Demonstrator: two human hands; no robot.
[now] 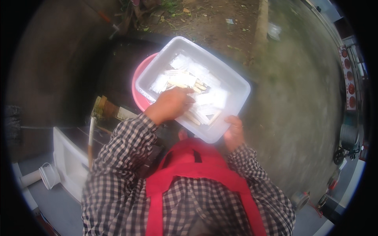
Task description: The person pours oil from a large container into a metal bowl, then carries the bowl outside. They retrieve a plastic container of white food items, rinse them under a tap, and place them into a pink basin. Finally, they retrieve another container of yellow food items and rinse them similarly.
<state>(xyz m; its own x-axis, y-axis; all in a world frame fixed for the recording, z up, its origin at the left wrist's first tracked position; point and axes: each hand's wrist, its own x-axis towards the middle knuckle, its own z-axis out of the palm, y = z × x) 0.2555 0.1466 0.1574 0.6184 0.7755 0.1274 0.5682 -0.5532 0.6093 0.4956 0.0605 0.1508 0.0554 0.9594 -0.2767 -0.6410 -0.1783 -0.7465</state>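
A white rectangular plastic basin [233, 79] is tilted in front of me, its long side running diagonally. Inside lie pale, cut food strips [211, 98], some yellowish, in overexposed clumps; their exact kind is unclear. My right hand [234, 132] grips the basin's near right corner, thumb on the rim. Over the near left rim reaches my left hand [172, 103], its fingers down at the strips. Glare and the hand itself hide whether those fingers hold any. Partly beneath the basin, a pink round tub [140, 97] shows at the left.
Wooden pieces [106, 109] and a pole [91, 141] stand left of my sleeve, near a white trough-like object [69, 156] and a white bucket [50, 176]. Bare soil [206, 20] with litter lies ahead, bordered by a kerb [261, 29]. Concrete ground [298, 103] extends right.
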